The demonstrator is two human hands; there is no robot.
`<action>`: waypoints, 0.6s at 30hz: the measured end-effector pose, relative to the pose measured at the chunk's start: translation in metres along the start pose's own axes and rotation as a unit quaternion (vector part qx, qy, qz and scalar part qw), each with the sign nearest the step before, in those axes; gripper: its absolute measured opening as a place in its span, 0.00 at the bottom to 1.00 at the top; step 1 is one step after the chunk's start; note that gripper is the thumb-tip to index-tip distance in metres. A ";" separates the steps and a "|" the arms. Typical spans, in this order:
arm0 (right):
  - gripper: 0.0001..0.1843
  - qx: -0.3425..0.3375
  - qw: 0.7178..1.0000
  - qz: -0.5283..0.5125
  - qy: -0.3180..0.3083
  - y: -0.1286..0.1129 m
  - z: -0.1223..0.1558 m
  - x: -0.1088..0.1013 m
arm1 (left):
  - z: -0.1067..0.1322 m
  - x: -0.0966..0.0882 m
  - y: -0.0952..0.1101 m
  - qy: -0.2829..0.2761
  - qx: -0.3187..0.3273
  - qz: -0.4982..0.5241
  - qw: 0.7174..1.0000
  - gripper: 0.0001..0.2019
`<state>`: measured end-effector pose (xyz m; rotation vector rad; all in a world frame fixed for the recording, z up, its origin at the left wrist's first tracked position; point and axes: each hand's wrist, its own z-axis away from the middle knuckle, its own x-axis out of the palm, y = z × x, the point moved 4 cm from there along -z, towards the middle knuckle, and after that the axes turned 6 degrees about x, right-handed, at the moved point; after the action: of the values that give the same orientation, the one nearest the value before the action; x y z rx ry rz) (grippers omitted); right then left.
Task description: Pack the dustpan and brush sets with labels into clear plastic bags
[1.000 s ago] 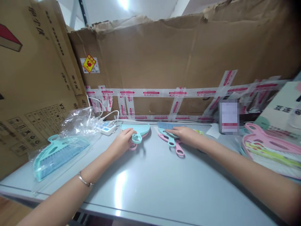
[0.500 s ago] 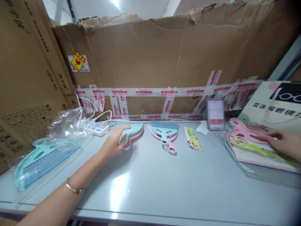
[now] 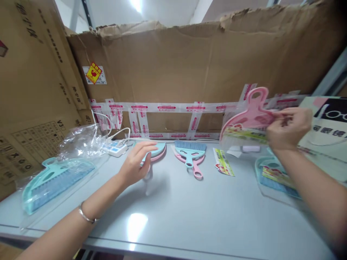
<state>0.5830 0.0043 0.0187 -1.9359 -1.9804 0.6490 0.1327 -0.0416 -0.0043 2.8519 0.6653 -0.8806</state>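
Note:
My right hand (image 3: 288, 128) grips a pink dustpan (image 3: 256, 113) in clear wrapping and holds it above the table, its looped handle pointing up. A green and yellow label card (image 3: 245, 134) shows across its front. Below lies a bagged turquoise dustpan (image 3: 262, 164) with a blue brush and a similar card, partly hidden by my right forearm. Over the stacked turquoise and pink dustpans (image 3: 159, 150) hovers my left hand (image 3: 137, 160), fingers loosely curved and apart, holding nothing; it covers part of the stack.
Two small brushes (image 3: 189, 153), turquoise on pink, lie mid-table beside a loose label card (image 3: 223, 162). On the left are a bagged turquoise dustpan set (image 3: 54, 184), crumpled plastic (image 3: 81, 142) and a white power strip (image 3: 115, 148). A large cardboard box (image 3: 168, 72) stands behind.
My right hand has lifted the bagged pink dustpan up and to the left, uncovering the turquoise one beneath. My left hand has shifted slightly rightward at the stack.

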 end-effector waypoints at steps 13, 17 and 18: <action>0.09 -0.001 0.930 -0.218 -0.296 -0.160 0.087 0.018 | -0.048 0.094 -0.028 0.041 -0.451 0.394 0.800 0.15; 0.13 -0.004 0.904 -0.318 -0.284 -0.159 0.117 -0.025 | -0.018 0.077 -0.032 0.171 -0.503 0.395 0.749 0.13; 0.15 0.043 0.872 -0.332 -0.357 -0.157 0.129 -0.028 | -0.011 0.072 -0.032 0.205 -0.502 0.412 0.732 0.15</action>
<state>0.3840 -0.0363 -0.0089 -0.8601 -2.7457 1.3236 0.1781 0.0169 -0.0341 1.8991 -0.1670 0.2495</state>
